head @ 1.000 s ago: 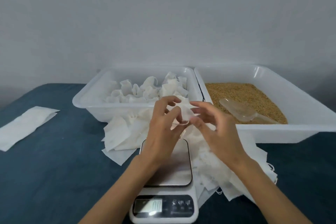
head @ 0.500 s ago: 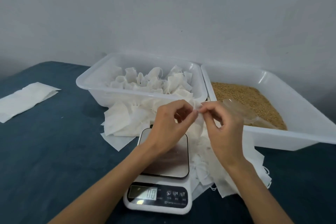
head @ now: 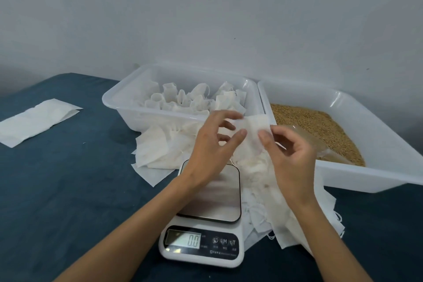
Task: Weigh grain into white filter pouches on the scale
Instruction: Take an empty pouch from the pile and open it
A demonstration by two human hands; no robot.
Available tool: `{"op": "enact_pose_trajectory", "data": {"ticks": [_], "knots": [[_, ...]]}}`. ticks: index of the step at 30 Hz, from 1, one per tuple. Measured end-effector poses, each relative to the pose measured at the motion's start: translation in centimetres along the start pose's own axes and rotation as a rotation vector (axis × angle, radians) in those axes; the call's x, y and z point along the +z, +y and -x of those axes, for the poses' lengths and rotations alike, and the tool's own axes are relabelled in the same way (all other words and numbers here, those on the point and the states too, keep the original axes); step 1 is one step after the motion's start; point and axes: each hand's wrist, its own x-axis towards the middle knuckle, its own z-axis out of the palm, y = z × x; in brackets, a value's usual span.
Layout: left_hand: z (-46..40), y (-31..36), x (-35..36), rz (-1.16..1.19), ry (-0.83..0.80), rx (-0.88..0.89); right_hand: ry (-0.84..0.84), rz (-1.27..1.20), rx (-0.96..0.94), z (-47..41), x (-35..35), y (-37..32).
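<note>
A white filter pouch is held up between my two hands above the far edge of the scale. My left hand pinches its left side with thumb and fingers. My right hand pinches its right edge. The white kitchen scale sits below with a bare steel platform, and its display reads 0.0. The right white tub holds brown grain with a clear plastic scoop lying in it.
A left white tub holds several opened pouches. A loose heap of flat pouches lies around the scale, spilling to its right. A white packet lies at far left on the dark blue tabletop. A grey wall stands behind.
Both hands have lifted slightly and spread the pouch wider between them. The camera view shifted a little to the left.
</note>
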Motion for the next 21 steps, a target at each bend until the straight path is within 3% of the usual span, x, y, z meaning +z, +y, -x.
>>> {"op": "enact_pose_trajectory", "data": {"ticks": [5,11,16,21], "knots": [[-0.77,-0.29,-0.63,0.196,-0.071,-0.278,0.069,-0.066,0.035,-0.52,-0.51,0.11],[-0.87,-0.01,-1.0,0.32,0.033,-0.2,0.151,0.317,-0.228,0.22,-0.23,0.41],[-1.0,-0.08,-0.93,0.297,0.094,-0.179,0.146,0.094,-0.069,-0.19,-0.64,0.05],[-0.91,-0.21,-0.75,0.297,0.128,-0.17,-0.043,0.146,-0.043,0.12,-0.39,0.27]]}}
